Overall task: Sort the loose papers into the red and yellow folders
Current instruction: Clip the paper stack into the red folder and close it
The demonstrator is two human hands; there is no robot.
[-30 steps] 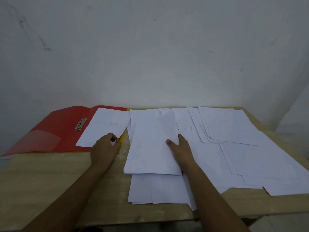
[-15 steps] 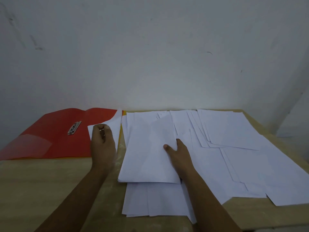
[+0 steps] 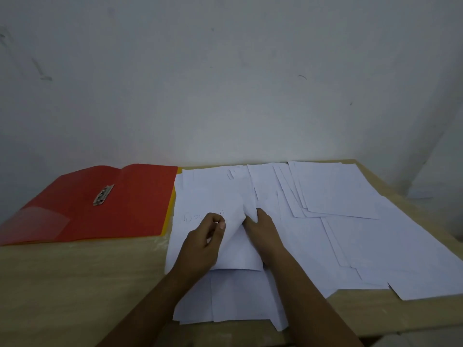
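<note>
Right of the open red folder (image 3: 100, 204), both hands (image 3: 203, 244) (image 3: 263, 231) pinch one white sheet (image 3: 215, 196) on the paper pile (image 3: 350, 234).

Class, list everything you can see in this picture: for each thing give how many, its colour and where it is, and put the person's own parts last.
Red folder: one, red, lying open at the table's left rear.
Metal clip: one, silver, on the red folder's inside.
Yellow folder: one, yellow, only its edge showing under the red folder.
Loose papers: many, exact count unclear, white, overlapping across the table's middle and right.
Table: one, light wood.
Wall: grey-white, behind the table.
Left hand: one, on the front middle stack, pinching a sheet.
Right hand: one, beside it, gripping the same stack.
</note>
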